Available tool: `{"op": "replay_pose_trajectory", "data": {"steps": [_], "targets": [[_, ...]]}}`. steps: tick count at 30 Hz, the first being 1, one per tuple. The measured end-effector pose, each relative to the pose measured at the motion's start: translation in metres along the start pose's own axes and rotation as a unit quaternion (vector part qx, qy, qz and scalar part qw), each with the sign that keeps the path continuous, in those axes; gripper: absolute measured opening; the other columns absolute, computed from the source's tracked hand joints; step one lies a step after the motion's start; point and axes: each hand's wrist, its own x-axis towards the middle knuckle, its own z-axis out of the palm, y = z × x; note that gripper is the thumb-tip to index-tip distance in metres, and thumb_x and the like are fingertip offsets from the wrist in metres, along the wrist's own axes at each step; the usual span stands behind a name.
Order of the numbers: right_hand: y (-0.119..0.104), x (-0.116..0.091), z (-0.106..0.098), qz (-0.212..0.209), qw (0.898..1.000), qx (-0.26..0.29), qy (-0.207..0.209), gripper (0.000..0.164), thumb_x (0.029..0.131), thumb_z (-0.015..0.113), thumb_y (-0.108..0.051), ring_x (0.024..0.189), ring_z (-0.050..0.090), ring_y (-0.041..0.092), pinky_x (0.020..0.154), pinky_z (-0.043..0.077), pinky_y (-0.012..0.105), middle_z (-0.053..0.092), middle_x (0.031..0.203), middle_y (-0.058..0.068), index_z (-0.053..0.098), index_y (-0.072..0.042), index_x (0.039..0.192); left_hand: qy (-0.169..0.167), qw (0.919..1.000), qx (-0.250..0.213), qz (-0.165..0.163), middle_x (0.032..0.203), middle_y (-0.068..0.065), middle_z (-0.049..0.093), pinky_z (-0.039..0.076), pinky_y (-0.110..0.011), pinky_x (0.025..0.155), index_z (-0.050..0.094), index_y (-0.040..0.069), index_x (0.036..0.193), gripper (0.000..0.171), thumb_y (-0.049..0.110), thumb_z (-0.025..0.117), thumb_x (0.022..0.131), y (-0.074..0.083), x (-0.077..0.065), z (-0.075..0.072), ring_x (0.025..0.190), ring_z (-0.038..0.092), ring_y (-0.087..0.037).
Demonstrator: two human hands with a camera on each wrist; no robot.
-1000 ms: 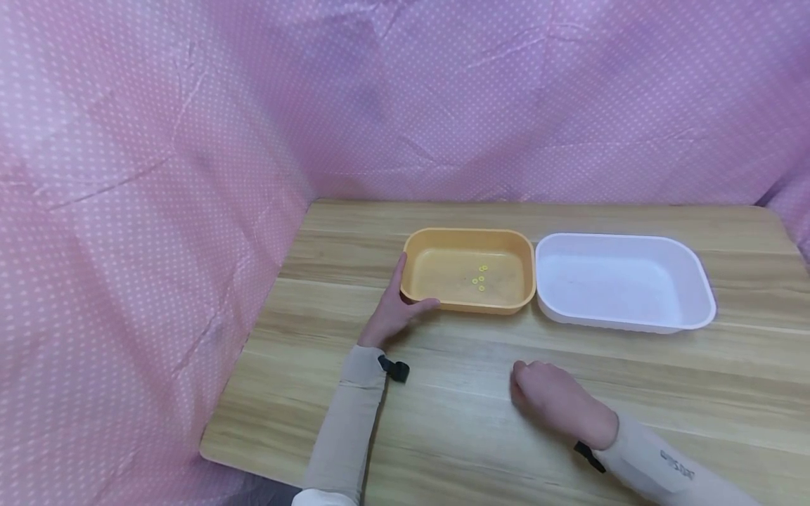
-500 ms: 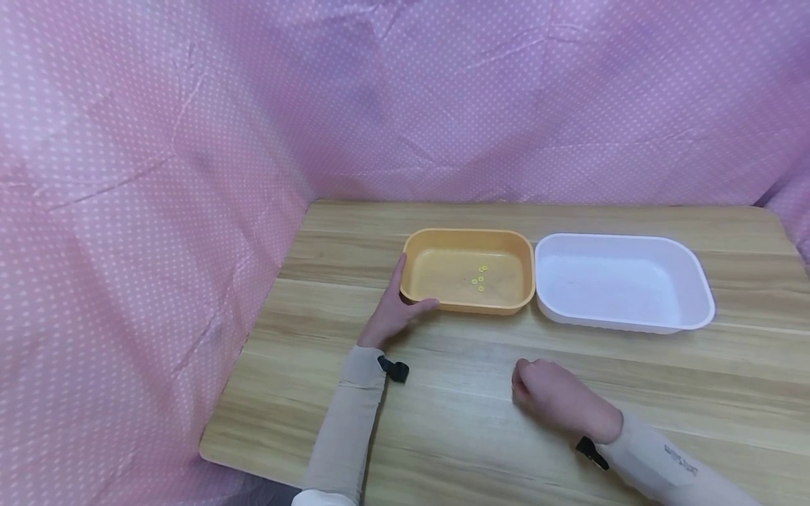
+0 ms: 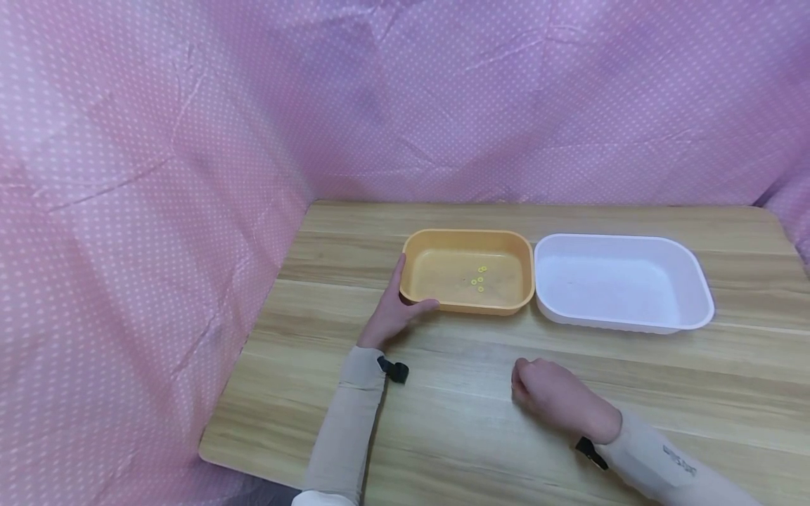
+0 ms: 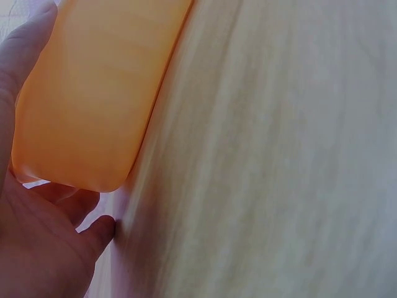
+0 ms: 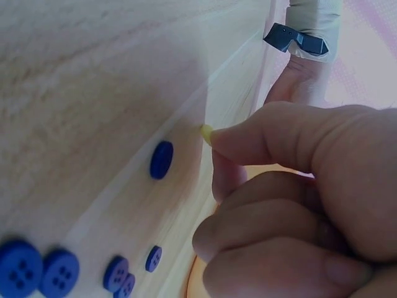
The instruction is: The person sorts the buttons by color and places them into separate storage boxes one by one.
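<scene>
My left hand holds the near left corner of a yellow-orange plastic basin, with the thumb along its front wall and fingers at its left end. Several small yellow buttons lie on the basin's floor. Low over the table in front of the basins, my right hand pinches a small yellow button between thumb and index finger; its other fingers are curled in. Several blue buttons rest on the wood near it in the right wrist view; the head view does not show them.
A white plastic basin stands right beside the orange one. Both sit on a wood-grain table whose left edge shows. Pink dotted cloth hangs behind the table and at its sides.
My right hand has shifted very slightly to the right over the past second, then stays nearly still. The left hand keeps its place at the basin.
</scene>
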Motion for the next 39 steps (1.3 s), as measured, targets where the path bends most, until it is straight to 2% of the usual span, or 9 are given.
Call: {"op": "replay_pose_trajectory", "data": {"steps": [24, 31, 39], "targets": [[-0.0003, 0.0007, 0.0001, 0.017, 1.000, -0.011, -0.009, 0.023, 0.084, 0.059, -0.001, 0.049, 0.035, 0.004, 0.045, 0.034, 0.022, 0.040, 0.055, -0.010, 0.047, -0.015, 0.070, -0.004, 1.0000, -0.007, 0.001, 0.161, 0.000, 0.017, 0.020, -0.042, 0.116, 0.003, 0.034, 0.157, 0.124, 0.060, 0.082, 0.065, -0.0002, -0.0015, 0.0003, 0.143, 0.022, -0.017], [0.0013, 0.0019, -0.0019, 0.026, 0.999, 0.014, -0.016, 0.021, 0.084, 0.058, -0.002, 0.049, 0.037, 0.003, 0.047, 0.036, 0.021, 0.042, 0.057, -0.010, 0.049, -0.015, 0.070, -0.006, 0.9999, -0.014, 0.008, 0.161, -0.001, 0.016, 0.019, -0.042, 0.116, 0.002, 0.029, 0.157, 0.124, 0.057, 0.083, 0.067, -0.0003, -0.0008, 0.0007, 0.143, 0.022, -0.017], [0.0053, 0.0047, -0.0043, 0.050, 0.998, 0.040, -0.019, 0.016, 0.085, 0.059, -0.004, 0.052, 0.041, 0.004, 0.052, 0.041, 0.022, 0.048, 0.059, -0.010, 0.057, -0.013, 0.073, -0.008, 0.9998, -0.013, 0.008, 0.161, 0.000, 0.015, 0.019, -0.042, 0.116, 0.002, 0.030, 0.157, 0.125, 0.058, 0.082, 0.067, -0.0003, -0.0014, 0.0009, 0.143, 0.022, -0.016]]}}
